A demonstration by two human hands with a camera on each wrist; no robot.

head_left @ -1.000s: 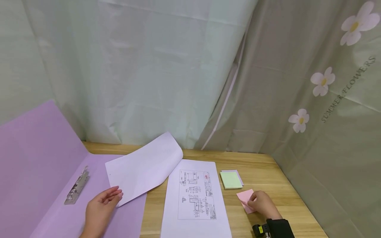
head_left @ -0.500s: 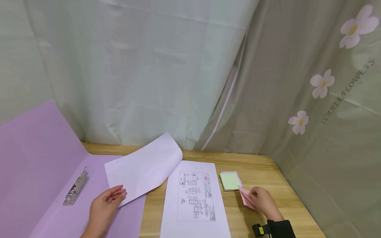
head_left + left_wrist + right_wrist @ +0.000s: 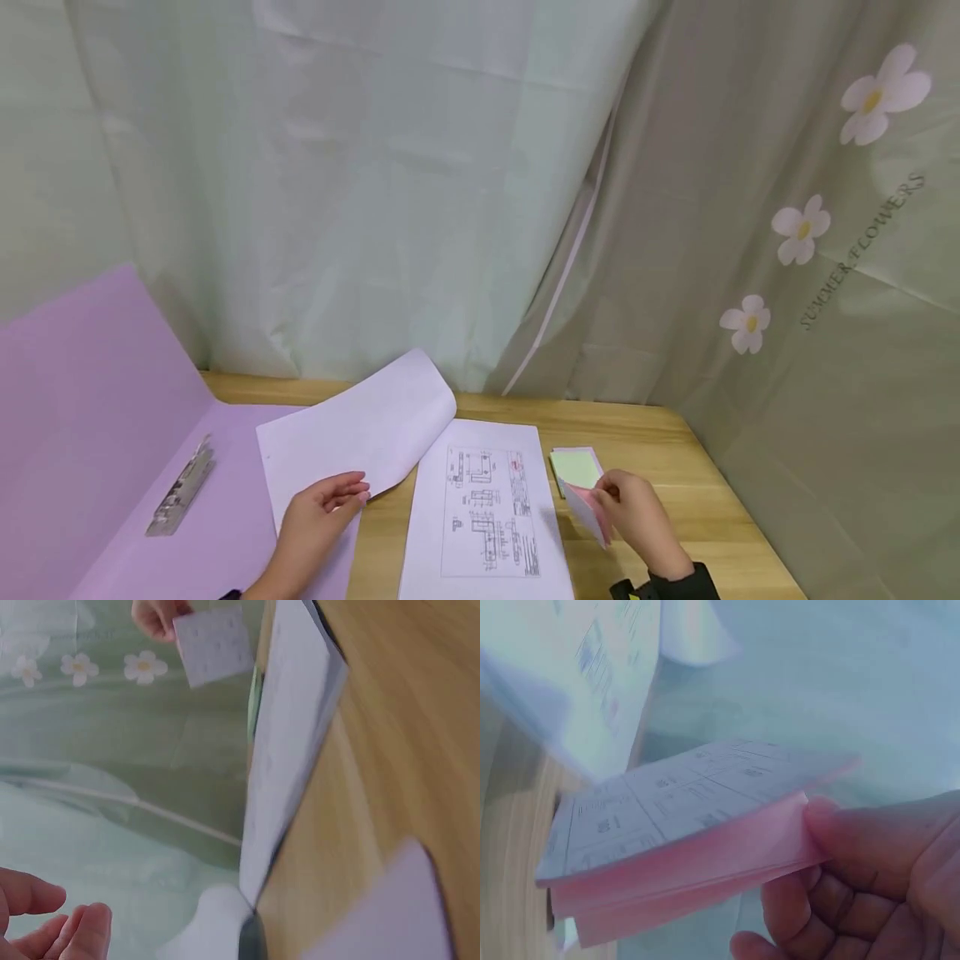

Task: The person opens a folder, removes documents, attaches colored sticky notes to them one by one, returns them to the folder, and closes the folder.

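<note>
My right hand pinches a pink sticky note pad between thumb and fingers. In the right wrist view the pad stands tilted, its white printed backing upward and its pink sheets parted. Under its edge lies a green sticky note pad on top of a purple one. Loosely bent, my left hand hovers over the turned-back paper sheet; the left wrist view shows nothing between its fingers. A stack of paper with a technical drawing lies between the hands.
A purple folder lies open at left, its cover upright and its metal clip visible. Curtains hang behind and to the right of the wooden table.
My right hand has lifted the pink pad and moved it left toward the green pad, turning its backing into view. The left hand has shifted right, away from the sheet's corner.
</note>
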